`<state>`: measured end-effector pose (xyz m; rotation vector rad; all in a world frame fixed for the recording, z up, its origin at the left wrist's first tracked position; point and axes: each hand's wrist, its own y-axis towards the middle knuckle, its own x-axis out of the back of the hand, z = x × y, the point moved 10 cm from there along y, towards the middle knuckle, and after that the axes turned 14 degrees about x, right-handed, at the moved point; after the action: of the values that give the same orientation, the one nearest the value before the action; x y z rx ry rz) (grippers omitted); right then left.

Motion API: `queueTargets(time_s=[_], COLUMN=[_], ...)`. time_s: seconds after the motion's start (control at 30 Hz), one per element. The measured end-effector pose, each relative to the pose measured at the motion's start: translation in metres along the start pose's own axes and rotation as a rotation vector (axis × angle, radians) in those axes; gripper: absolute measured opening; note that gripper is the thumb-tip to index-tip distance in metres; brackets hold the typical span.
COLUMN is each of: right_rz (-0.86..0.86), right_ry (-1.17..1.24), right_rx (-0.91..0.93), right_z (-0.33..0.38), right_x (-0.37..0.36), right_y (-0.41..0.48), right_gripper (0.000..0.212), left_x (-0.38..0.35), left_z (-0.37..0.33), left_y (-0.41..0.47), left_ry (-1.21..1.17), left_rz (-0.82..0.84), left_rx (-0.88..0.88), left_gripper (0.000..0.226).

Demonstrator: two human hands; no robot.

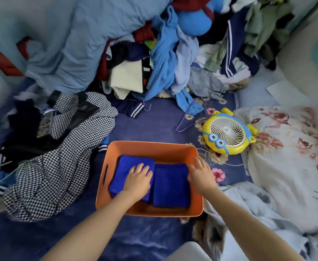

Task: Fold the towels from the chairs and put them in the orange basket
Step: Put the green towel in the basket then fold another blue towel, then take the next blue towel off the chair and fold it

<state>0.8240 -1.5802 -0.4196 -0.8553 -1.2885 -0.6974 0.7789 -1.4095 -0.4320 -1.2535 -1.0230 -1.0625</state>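
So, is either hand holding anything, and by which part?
Nothing is gripped. The left hand presses flat on the left blue towel; the right hand touches the right edge of the right blue towel, fingers straight, inside the orange basket.

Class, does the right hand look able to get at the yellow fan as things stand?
Probably yes. The right hand is at the right wall of the orange basket, and the yellow fan lies just beyond; nothing stands between.

What seems a bed [150, 125], sheeted in flowered dark blue, carries a rectangular orange plastic basket [150, 145], a black-and-white houndstooth garment [60, 166] beside it, a yellow cartoon-faced fan [227, 136], a purple wire hanger [184, 125] and heaped clothes [163, 63].
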Motion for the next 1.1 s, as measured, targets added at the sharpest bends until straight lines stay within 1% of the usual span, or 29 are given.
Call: queueTargets(time_s=[0.1,0.2,0.27,0.3,0.33,0.4,0.47,0.5,0.57,0.63,0.77,0.87,0.93,1.0,1.1], right_rz=[-0.094,-0.218,-0.272,-0.296,-0.326,-0.392,-0.46,-0.486,-0.526,-0.518,-0.564,-0.623,-0.674,-0.721,-0.733], right_ry=[-0.057,-0.142,-0.226,-0.25,-0.263,-0.322,-0.382,-0.396,-0.415,-0.449,-0.48,-0.493,-0.47,-0.398,-0.296], right_rx=[0.009,0.033,0.066,0.073,0.081,0.113,0.152,0.168,0.206,0.253,0.354,0.487,0.6,0.714,0.888], right_z=[-0.01,-0.01,-0.006,-0.006,-0.004,0.004,0.014,0.02,0.032,0.042,0.072,0.105,0.137,0.171,0.233], right_x=[0.048,0.114,0.155,0.173,0.191,0.222,0.243,0.251,0.259,0.26,0.278,0.279,0.274,0.267,0.246], right_y=[-0.005,-0.011,-0.016,-0.02,-0.024,-0.035,-0.045,-0.049,-0.052,-0.049,-0.037,-0.036,-0.039,-0.046,-0.067], right_gripper=[0.043,0.037,0.041,0.046,0.05,0.045,0.038,0.037,0.041,0.046,0.053,0.055,0.053,0.052,0.053], left_x=[0.047,0.101,0.137,0.156,0.173,0.21,0.24,0.25,0.264,0.267,0.267,0.256,0.241,0.221,0.183], left_z=[0.01,0.013,0.013,0.013,0.012,0.011,0.014,0.018,0.024,0.031,0.063,0.093,0.113,0.127,0.148], left_y=[-0.009,-0.015,-0.014,-0.012,-0.01,-0.011,-0.016,-0.019,-0.025,-0.035,-0.066,-0.105,-0.143,-0.186,-0.258], left_ry=[-0.013,-0.053,-0.083,-0.104,-0.132,-0.178,-0.197,-0.206,-0.221,-0.227,-0.218,-0.222,-0.207,-0.199,-0.19], left_rz=[-0.18,-0.352,-0.457,-0.487,-0.512,-0.587,-0.668,-0.695,-0.731,-0.738,-0.766,-0.758,-0.764,-0.746,-0.683], left_rx=[-0.027,-0.061,-0.083,-0.087,-0.092,-0.098,-0.097,-0.088,-0.064,-0.042,0.064,0.215,0.36,0.5,0.713], left_gripper=[0.046,0.035,0.027,0.03,0.037,0.044,0.041,0.039,0.036,0.039,0.045,0.046,0.045,0.045,0.046])
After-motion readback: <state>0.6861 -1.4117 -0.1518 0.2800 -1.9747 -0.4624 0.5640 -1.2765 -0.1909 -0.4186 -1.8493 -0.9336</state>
